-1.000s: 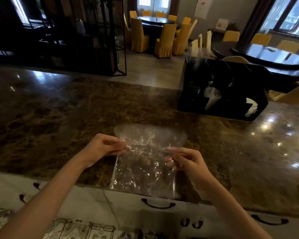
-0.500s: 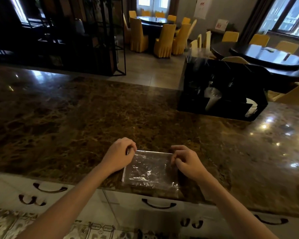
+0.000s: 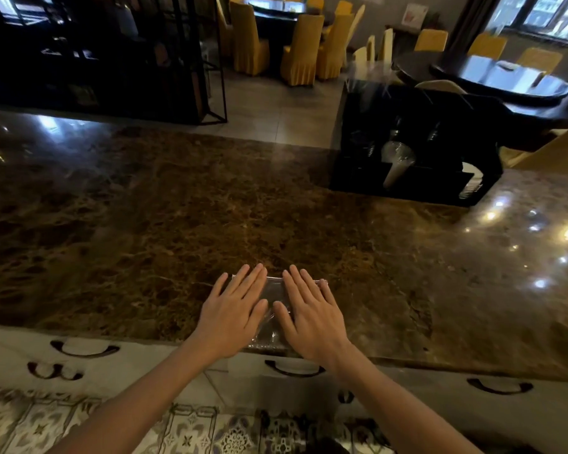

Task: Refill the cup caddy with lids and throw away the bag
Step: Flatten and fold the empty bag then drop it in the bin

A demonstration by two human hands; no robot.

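A clear, crinkled plastic bag [image 3: 274, 291], folded small, lies flat on the brown marble counter [image 3: 184, 224] at its near edge. My left hand [image 3: 233, 311] and my right hand [image 3: 310, 311] lie side by side on top of it, palms down with fingers straight, pressing it flat. Only a strip of the bag shows between and around the hands. The black cup caddy [image 3: 413, 145] stands at the back right of the counter, with clear cups [image 3: 395, 162] in a front slot and white lids [image 3: 471, 185] at its right end.
White drawers with dark curved handles [image 3: 86, 350] run under the counter's near edge. Patterned floor tiles show below. Beyond the counter are a black metal shelf frame [image 3: 184, 60], dark round tables and yellow-covered chairs [image 3: 299, 44].
The bag was held up and folded over, then laid on the counter. My fingers, curled on its top corners half a second ago, now lie straight and flat on it.
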